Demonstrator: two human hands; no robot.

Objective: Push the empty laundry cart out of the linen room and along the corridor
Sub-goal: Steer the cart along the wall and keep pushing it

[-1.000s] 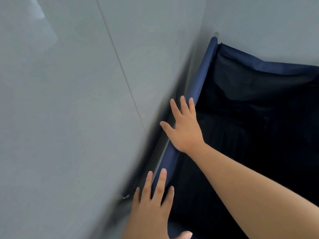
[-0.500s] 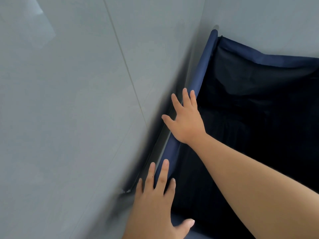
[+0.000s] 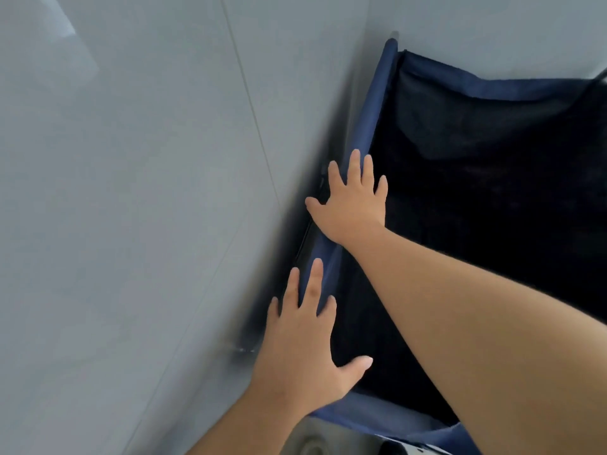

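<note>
The laundry cart (image 3: 377, 103) is a dark blue fabric bin on a frame, seen from above at the right; its inside looks dark and empty. Its left rim runs diagonally from the top centre down to the bottom. My right hand (image 3: 353, 205) lies flat on the middle of that rim, fingers spread, the forearm crossing over the bin. My left hand (image 3: 302, 343) rests flat on the same rim nearer to me, fingers spread and thumb out over the bin. Neither hand curls around the rim.
A pale grey tiled floor (image 3: 131, 192) fills the left of the view, with grout lines running across it. A pale wall (image 3: 492, 27) stands just behind the cart's far rim. The cart's near rim (image 3: 394, 418) lies close to my body.
Both hands have slid a little further along the rim away from me, and my left thumb has spread out over the bin. The cart sits slightly higher and more to the right in view.
</note>
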